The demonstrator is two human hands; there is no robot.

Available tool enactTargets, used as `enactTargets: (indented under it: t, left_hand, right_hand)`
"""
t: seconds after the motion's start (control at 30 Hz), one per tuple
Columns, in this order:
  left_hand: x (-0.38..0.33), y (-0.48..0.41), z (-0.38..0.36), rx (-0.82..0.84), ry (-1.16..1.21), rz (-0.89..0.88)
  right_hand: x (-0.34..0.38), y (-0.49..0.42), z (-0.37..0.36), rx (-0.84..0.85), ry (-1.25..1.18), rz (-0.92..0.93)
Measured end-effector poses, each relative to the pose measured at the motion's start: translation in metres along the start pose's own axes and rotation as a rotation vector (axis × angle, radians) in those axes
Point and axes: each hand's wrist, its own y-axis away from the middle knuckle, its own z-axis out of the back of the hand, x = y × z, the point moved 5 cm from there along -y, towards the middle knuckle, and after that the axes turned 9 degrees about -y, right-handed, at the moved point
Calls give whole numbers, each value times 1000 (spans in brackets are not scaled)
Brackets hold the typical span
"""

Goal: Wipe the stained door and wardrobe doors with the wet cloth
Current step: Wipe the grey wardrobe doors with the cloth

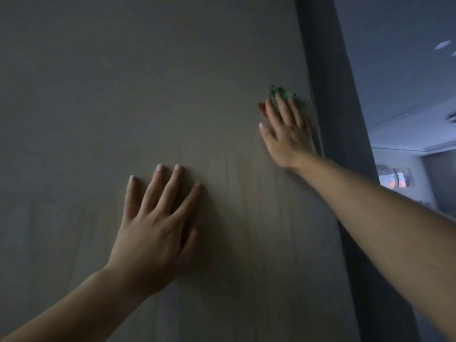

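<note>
Right now your left hand (158,225) lies spread flat on the door panel (123,82), bracing it. Up and right of it, your right hand (286,134) presses the green cloth (281,92) under straight fingers; use firm, overlapping strokes. Just beyond its little finger, the dark door edge (328,107) limits your sweep.

Dim bluish ceiling (394,70) at right, round ceiling light (443,44) — pale, blurred, bright orange-white patch (394,180) lower down

Left hand (158,225), right hand (287,134), flat, outstretched
</note>
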Motion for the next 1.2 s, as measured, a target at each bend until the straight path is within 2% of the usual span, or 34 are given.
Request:
enactTargets:
  t: [0.07, 0.1, 0.2, 0.3, 0.37, 0.47, 0.57, 0.7, 0.77, 0.9, 1.0, 1.1, 1.2]
  left_hand:
    - [1, -1, 1, -8, -1, -1]
    - [1, -1, 1, -10, -3, -2]
    - [0, -1, 2, -7, -3, -4]
    - [2, -1, 1, 0, -15, -11]
    - [2, -2, 3, 3, -28, -16]
    - [1, -3, 6, 12, -25, -3]
    - [0, -2, 4, 28, -18, -5]
    - [5, -1, 3, 49, -3, -41]
    - [5, 2, 4, 54, 4, -51]
    - [-5, 19, 6, 27, 34, -48]
    - [-11, 30, 2, 21, 25, -87]
    - [-12, 31, 1, 2, 21, -95]
    - [-11, 32, 0, -2, 20, -101]
  right_hand:
    - [-7, -22, 4, -8, -46, -105]
    - [-4, -20, 3, -14, -50, -101]
    - [11, 34, -13, -64, -20, 71]
    - [0, 74, -25, 19, 41, 249]
    - [-21, 47, -12, -10, 27, 184]
    - [-37, 13, 0, -23, -39, -51]
    - [-19, 67, -15, -50, -22, 24]
    - [-13, 174, -38, 69, 59, 237]
    - [-28, 156, -30, 77, 36, 186]
    - [-46, 100, -19, 41, 0, -102]
    - [-25, 154, -33, 17, 0, -31]
    - [-11, 228, -51, 70, 34, 73]
    - [-20, 208, -47, 77, 23, 39]
